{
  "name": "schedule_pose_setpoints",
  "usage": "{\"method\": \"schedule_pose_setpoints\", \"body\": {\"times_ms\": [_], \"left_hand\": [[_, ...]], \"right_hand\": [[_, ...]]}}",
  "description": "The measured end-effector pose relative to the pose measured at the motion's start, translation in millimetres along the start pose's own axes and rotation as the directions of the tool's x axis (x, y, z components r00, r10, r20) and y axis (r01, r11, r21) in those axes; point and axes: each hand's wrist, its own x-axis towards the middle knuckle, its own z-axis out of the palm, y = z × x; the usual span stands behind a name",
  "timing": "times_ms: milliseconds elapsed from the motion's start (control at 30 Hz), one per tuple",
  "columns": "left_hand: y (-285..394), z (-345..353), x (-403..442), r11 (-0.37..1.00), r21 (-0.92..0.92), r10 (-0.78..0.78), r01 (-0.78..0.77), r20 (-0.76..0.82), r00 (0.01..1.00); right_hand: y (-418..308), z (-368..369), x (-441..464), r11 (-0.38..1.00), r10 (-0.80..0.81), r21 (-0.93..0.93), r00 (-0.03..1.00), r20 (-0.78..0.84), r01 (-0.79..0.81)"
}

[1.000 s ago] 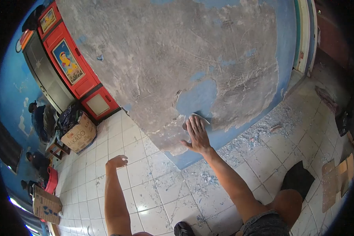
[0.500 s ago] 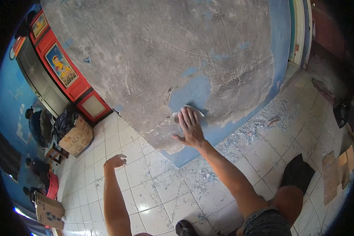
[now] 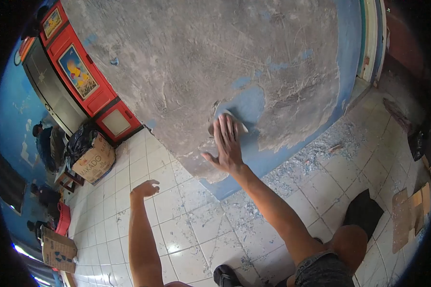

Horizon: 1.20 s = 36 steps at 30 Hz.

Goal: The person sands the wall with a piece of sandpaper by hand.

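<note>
My right hand (image 3: 228, 143) lies flat against the worn grey wall (image 3: 187, 71), fingers together and thumb out to the left. Under its fingers is a pale, slightly curved sheet that looks like sandpaper (image 3: 243, 127), pressed to the wall and mostly covered by the hand. Around it is a patch of blue paint (image 3: 249, 101), bordered by bare, scratched plaster. My left hand (image 3: 146, 188) hangs over the tiled floor, left of the wall's lower corner. Its fingers are loosely bent, with nothing in them, and it touches nothing.
Paint flakes (image 3: 297, 160) litter the white tiles (image 3: 187, 239) along the wall's base. A cardboard box (image 3: 95, 160) with a black bag stands left, near a red cabinet (image 3: 81, 71). Other people (image 3: 48, 148) are at the far left. Flattened cardboard (image 3: 402, 220) lies right. A door frame (image 3: 371, 43) stands upper right.
My right hand has slid a little upward along the wall with the sheet. My left hand has risen slightly and moved right. The view has shifted slightly.
</note>
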Motion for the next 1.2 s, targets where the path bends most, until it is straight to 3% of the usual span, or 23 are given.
{"method": "schedule_pose_setpoints", "body": {"times_ms": [100,200,333,400,467,567,667,700,733,767,867,933,1000,1033,1133,1167,1200], "left_hand": [[-9.3,14.9,15.0,0.998,-0.049,-0.040,0.044,0.068,0.997],[0.4,13.4,0.5,0.999,0.017,0.028,-0.028,-0.018,0.999],[6.0,5.1,-6.0,0.999,0.031,-0.028,0.028,-0.008,1.000],[9.8,-1.6,-11.0,0.993,-0.063,-0.097,0.100,0.045,0.994],[18.3,-11.0,-17.2,0.994,-0.078,-0.067,0.072,0.065,0.996],[19.1,4.9,-17.6,0.997,-0.061,-0.046,0.052,0.098,0.994],[-5.6,16.9,-7.9,0.999,-0.015,0.042,-0.042,0.043,0.998],[1.6,13.6,-15.3,0.998,-0.004,0.058,-0.058,0.028,0.998],[5.3,11.0,-16.9,0.997,0.011,0.076,-0.076,0.012,0.997],[-6.1,12.8,-3.7,0.983,-0.179,-0.024,0.047,0.130,0.991],[2.0,10.8,-7.2,0.987,-0.126,-0.089,0.102,0.102,0.991],[-29.8,26.4,19.9,0.998,-0.067,0.012,-0.008,0.061,0.998],[-21.1,15.9,7.7,0.969,-0.243,-0.026,0.055,0.123,0.992],[-33.9,18.1,15.5,0.973,-0.232,0.022,-0.011,0.045,0.999],[-22.4,1.4,-5.7,0.957,-0.276,0.094,-0.085,0.018,0.995],[14.8,-10.6,-28.7,0.941,-0.330,-0.042,0.076,0.108,0.993],[25.1,-13.7,-31.6,0.949,-0.299,-0.064,0.099,0.126,0.990]], "right_hand": [[-9.2,-12.7,36.1,0.999,-0.051,0.012,0.999,-0.001,0.051],[14.8,-6.5,-4.8,0.994,-0.096,-0.038,0.991,0.092,0.099],[26.0,4.0,-66.7,0.997,0.000,-0.076,0.987,0.162,0.013],[16.8,8.2,-47.6,0.997,0.062,-0.046,0.998,0.031,-0.061],[-2.4,-13.2,8.2,0.993,0.116,0.029,0.983,-0.140,-0.113],[7.2,-17.8,31.0,0.991,0.132,0.000,0.982,-0.136,-0.134],[7.3,1.9,-31.3,0.986,0.165,0.048,0.982,-0.090,-0.161],[5.9,10.1,-56.3,0.980,0.195,0.028,0.981,-0.003,-0.195],[5.0,5.7,-51.6,0.980,0.198,0.024,0.980,-0.019,-0.198],[3.8,4.7,-47.0,0.979,0.204,0.021,0.978,-0.032,-0.204],[6.8,-27.9,18.6,0.969,0.248,0.022,0.962,-0.116,-0.247],[18.9,-47.5,60.3,0.959,0.283,0.058,0.942,-0.183,-0.277],[18.0,-41.5,33.8,0.954,0.298,0.061,0.946,-0.129,-0.293],[19.4,-36.6,25.2,0.956,0.292,0.062,0.948,-0.124,-0.286],[-0.1,0.2,-55.6,0.965,0.262,-0.025,0.965,0.013,-0.262],[4.2,-0.8,-46.2,0.969,0.246,-0.013,0.969,-0.014,-0.246],[6.6,-2.8,-38.9,0.971,0.239,0.000,0.970,-0.035,-0.239]]}}
